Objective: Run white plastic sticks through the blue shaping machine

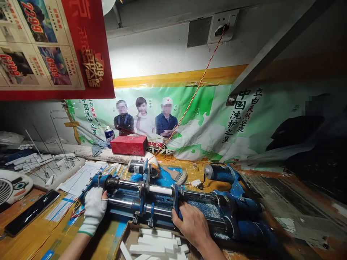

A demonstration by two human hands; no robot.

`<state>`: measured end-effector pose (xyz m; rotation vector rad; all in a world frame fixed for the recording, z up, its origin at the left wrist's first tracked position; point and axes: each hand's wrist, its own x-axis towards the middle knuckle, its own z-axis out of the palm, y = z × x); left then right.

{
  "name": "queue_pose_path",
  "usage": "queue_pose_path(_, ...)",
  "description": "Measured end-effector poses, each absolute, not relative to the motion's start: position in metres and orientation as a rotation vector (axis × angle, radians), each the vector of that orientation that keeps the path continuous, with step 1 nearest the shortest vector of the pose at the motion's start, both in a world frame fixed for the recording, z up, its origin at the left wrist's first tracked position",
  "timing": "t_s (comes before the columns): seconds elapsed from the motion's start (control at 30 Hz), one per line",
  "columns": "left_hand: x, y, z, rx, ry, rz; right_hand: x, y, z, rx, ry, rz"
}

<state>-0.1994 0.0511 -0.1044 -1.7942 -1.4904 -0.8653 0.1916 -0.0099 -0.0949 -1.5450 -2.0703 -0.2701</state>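
Note:
A blue bench machine with steel guide rods (126, 203), which looks like a small lathe, lies across the table. At its left end is my left hand (94, 204) in a white fingerless glove, closed over the end part; most of its fingers are hidden. My bare right hand (191, 220) grips a blue sliding bracket (175, 198) near the middle, thumb and fingers bent around it. A white bar (160, 190) spans between that bracket and the blue upright to its left. In front, a cardboard box (127, 231) holds several white rectangular pieces (151, 240).
Two motors stand behind the rods, one left (136, 167) and one right (219, 172). A brush (176, 176), red box (128, 145) and spray can (109, 136) are farther back. A phone (32, 212) and white fan (13, 189) lie left. A twisted cord (197, 86) rises to the wall socket.

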Motion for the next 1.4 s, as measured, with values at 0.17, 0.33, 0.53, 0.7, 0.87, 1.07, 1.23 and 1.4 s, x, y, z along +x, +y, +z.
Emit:
queue_pose_path(0.17,-0.177,0.034,-0.094,-1.590,-1.611,-1.211,0.189,-0.010,-0.094,-1.584,-2.080,-0.259)
queue_pose_path(0.33,-0.052,0.033,-0.043,-2.202,-1.266,-1.005,0.189,-0.010,-0.084,-1.696,-2.153,-0.240)
queue_pose_path(0.53,-0.011,0.018,0.012,-2.682,-0.703,-0.132,0.239,-0.012,-0.084,-1.765,-2.327,-0.261)
queue_pose_path(0.7,-0.101,-0.048,0.018,-2.861,-1.171,0.490,0.253,-0.008,-0.097,-1.641,-2.303,-0.249)
queue_pose_path(0.87,-0.124,-0.064,-0.055,-2.873,-1.216,0.514,0.238,-0.009,-0.092,-1.667,-2.281,-0.247)
queue_pose_path(1.07,-0.126,-0.056,-0.088,-2.723,-0.820,0.051,0.239,-0.013,-0.088,-1.679,-2.257,-0.237)
queue_pose_path(1.23,-0.085,-0.020,-0.043,-2.572,-0.687,-0.629,0.236,-0.014,-0.087,-1.594,-2.224,-0.230)
queue_pose_path(1.4,-0.027,0.032,-0.028,-2.458,-0.651,-0.874,0.234,-0.017,-0.083,-1.632,-2.195,-0.244)
